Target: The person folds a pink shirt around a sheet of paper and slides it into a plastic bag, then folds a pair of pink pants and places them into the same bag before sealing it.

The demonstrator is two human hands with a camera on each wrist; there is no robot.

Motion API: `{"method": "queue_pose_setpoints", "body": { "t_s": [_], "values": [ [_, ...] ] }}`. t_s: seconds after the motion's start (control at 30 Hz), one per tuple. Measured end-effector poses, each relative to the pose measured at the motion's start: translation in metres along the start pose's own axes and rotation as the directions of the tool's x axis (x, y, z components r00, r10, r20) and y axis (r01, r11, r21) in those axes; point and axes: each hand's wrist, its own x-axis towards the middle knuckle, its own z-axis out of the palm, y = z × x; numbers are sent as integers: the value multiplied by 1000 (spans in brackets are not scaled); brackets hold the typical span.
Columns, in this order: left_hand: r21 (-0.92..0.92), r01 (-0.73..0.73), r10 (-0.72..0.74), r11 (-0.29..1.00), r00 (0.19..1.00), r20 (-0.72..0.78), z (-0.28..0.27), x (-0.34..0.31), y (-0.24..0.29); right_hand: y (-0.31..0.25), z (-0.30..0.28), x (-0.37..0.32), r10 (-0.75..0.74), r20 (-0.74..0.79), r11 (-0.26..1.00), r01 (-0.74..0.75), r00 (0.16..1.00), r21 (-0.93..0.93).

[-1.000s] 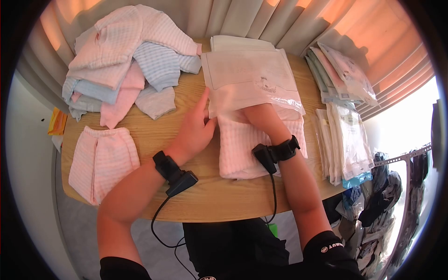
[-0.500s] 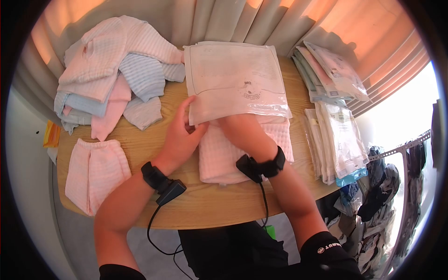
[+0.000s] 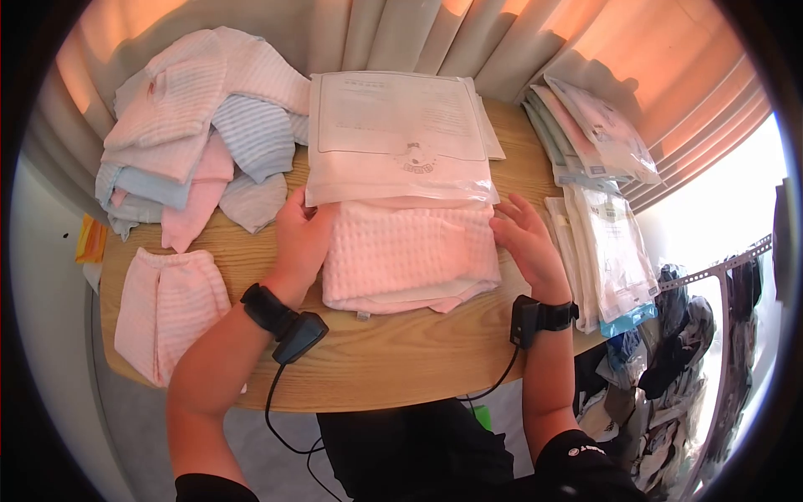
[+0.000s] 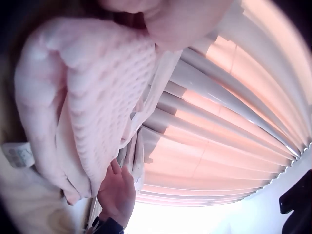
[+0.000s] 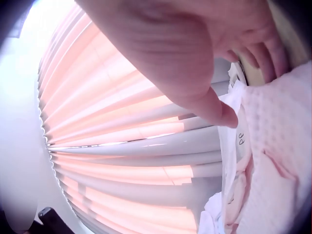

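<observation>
A folded pink-and-white striped knit garment (image 3: 410, 255) lies on the table, its far end under the mouth of a translucent printed plastic bag (image 3: 397, 117). A small white tag (image 3: 363, 316) sticks out at its near edge. My left hand (image 3: 303, 243) grips the bag's near left corner with thumb and fingers, beside the garment. At the right side my right hand (image 3: 529, 247) has its fingers loosely spread, the tips close to the bag's near right corner and the garment's edge. In the right wrist view its thumb (image 5: 222, 112) extends toward the bag's mouth.
Heaped pink, blue and grey baby clothes (image 3: 192, 117) lie at the back left, folded pink pants (image 3: 171, 309) in front of them. Packaged garments (image 3: 598, 130) and more flat packs (image 3: 606, 251) stand along the right. A pleated curtain (image 3: 410, 33) hangs behind the table.
My right hand has come out of the bag's mouth and moved to its right side. Bag and garment have shifted left in view, and the garment's near edge has moved away from me.
</observation>
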Motion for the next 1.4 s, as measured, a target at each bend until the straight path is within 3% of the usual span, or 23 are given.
{"method": "queue_pose_setpoints", "body": {
  "t_s": [0.03,0.1,0.13,0.2,0.23,0.3,0.33,0.4,0.53,0.6,0.73,0.8,0.87,1.1,1.17,1.27,1.3,1.33,1.37,1.4],
  "values": [
    [-65,9,-11,998,999,-38,1,-1,1,-6,0,-2,-2,-2,1000,2,1000,0],
    [-129,17,-27,991,997,-74,2,-2,3,-17,-1,-7,161,361,981,-190,918,46],
    [-195,38,-54,980,996,-77,1,-2,5,-15,-3,-6,161,360,981,-190,919,46],
    [-262,62,-84,963,994,-74,2,-4,10,-6,-9,-1,151,570,971,-229,808,68],
    [-305,72,-103,950,991,-87,3,-4,13,-3,-10,-1,151,567,971,-228,810,68],
    [-348,79,-120,934,988,-98,3,-4,14,2,-9,0,-92,623,910,-189,777,370],
    [-392,64,-109,918,990,-93,3,-3,12,5,-6,1,-95,623,910,-186,777,370],
    [-436,45,-95,899,991,-93,2,-4,13,12,5,-3,-217,516,730,-213,829,649],
    [-508,93,-141,856,988,-56,5,-6,11,27,42,-25,-211,427,772,-118,879,624],
    [-511,106,-161,853,985,-64,5,-7,11,30,55,-35,-99,416,808,-171,904,564],
    [-490,116,-155,864,987,-40,7,-9,16,28,75,-42,-118,384,832,-121,916,542],
    [-459,108,-127,882,992,-11,6,-9,17,25,79,-46,53,382,804,-267,923,532],
    [-436,98,-48,894,991,124,3,-9,18,26,81,-44,92,367,798,-289,925,528],
    [-413,88,-12,906,983,185,-2,-8,19,25,77,-39,207,305,723,-356,929,592],
    [-301,-69,142,951,964,226,-1,-6,12,26,76,-41,193,355,691,-383,915,613],
    [-170,-29,65,985,975,213,3,-16,4,28,83,-47,157,431,657,-420,889,627],
    [32,-200,178,979,923,340,-7,-7,-6,27,87,-50,140,458,654,-429,878,622],
    [34,-198,175,980,924,341,-14,-5,-18,27,89,-52,141,458,652,-430,878,624],
    [-110,79,-36,991,936,350,-16,-7,-22,26,90,-54,156,480,646,-456,863,611],
    [-243,350,-241,905,890,387,-19,-9,-25,26,91,-56,171,501,640,-482,848,598]
  ]
}}
